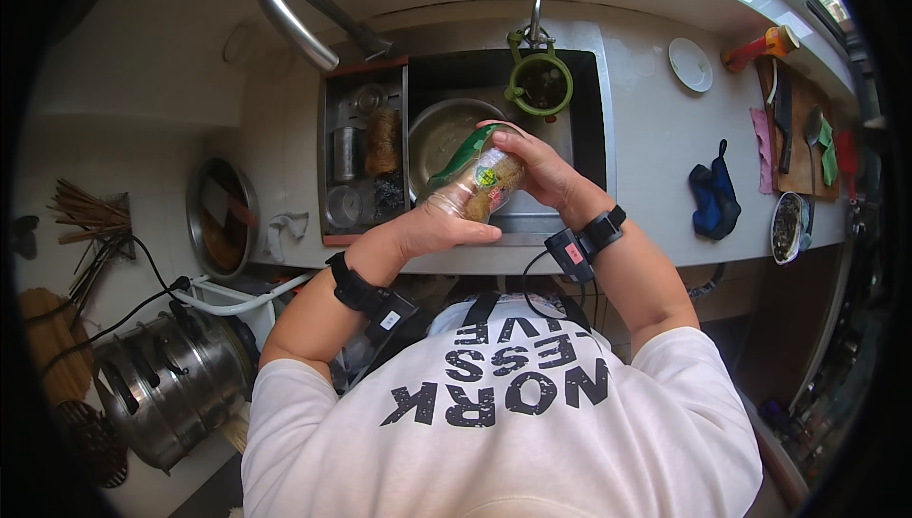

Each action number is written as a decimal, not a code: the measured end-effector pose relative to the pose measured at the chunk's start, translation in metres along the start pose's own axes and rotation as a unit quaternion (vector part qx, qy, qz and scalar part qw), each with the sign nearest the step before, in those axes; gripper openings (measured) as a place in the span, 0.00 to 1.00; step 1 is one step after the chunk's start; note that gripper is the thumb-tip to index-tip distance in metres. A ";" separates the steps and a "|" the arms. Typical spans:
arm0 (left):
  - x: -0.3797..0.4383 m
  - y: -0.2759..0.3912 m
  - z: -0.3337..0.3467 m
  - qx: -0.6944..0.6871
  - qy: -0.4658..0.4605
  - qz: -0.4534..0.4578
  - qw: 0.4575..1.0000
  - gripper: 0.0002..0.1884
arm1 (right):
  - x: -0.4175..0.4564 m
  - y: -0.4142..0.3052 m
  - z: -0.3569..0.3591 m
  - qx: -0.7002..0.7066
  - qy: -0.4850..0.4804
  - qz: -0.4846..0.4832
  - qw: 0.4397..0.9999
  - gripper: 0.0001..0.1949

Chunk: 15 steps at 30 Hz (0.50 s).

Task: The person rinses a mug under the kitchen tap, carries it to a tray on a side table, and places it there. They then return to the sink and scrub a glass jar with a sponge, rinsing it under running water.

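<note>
Over the sink, both hands are around a clear plastic package with a green printed part and brownish contents. My left hand supports it from the lower left, fingers partly behind the plastic and thumb stretched out to the right. My right hand grips its upper right side. Beneath the package lies a round metal basin in the sink, partly covered by the hands. A green strainer basket holding dark scraps hangs by the small tap behind.
The left sink compartment holds a metal canister and scrubbing pads. A large curved faucet arches at the upper left. On the right counter are a white plate, a blue cloth item and a cutting board with a knife.
</note>
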State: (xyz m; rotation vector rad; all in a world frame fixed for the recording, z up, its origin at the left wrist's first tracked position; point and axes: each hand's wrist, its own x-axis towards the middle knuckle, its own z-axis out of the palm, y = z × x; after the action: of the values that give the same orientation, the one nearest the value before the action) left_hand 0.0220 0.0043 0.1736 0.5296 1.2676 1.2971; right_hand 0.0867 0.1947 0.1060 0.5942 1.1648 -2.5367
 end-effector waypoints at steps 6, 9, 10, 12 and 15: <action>0.010 -0.023 -0.002 0.633 0.008 0.160 0.758 0.49 | 0.005 -0.006 0.003 -0.029 -0.009 -0.051 0.998 0.25; 0.015 -0.019 -0.002 0.621 0.015 0.130 0.773 0.53 | 0.012 -0.011 0.002 -0.040 0.012 -0.068 0.997 0.24; 0.013 -0.019 -0.003 0.517 0.005 0.105 0.849 0.52 | 0.015 -0.011 -0.001 -0.027 0.018 -0.044 0.999 0.24; 0.009 -0.019 -0.006 0.284 -0.013 0.038 0.958 0.51 | 0.011 -0.005 -0.003 -0.019 0.028 -0.044 0.998 0.26; 0.014 0.003 0.006 -0.138 0.020 0.045 0.989 0.48 | -0.006 0.002 -0.017 0.069 -0.025 -0.028 0.997 0.30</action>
State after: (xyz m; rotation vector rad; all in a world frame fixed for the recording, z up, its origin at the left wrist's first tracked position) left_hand 0.0229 0.0196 0.1723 0.3680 1.0820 1.5372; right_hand 0.0967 0.2074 0.0973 0.5330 1.0082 -2.6790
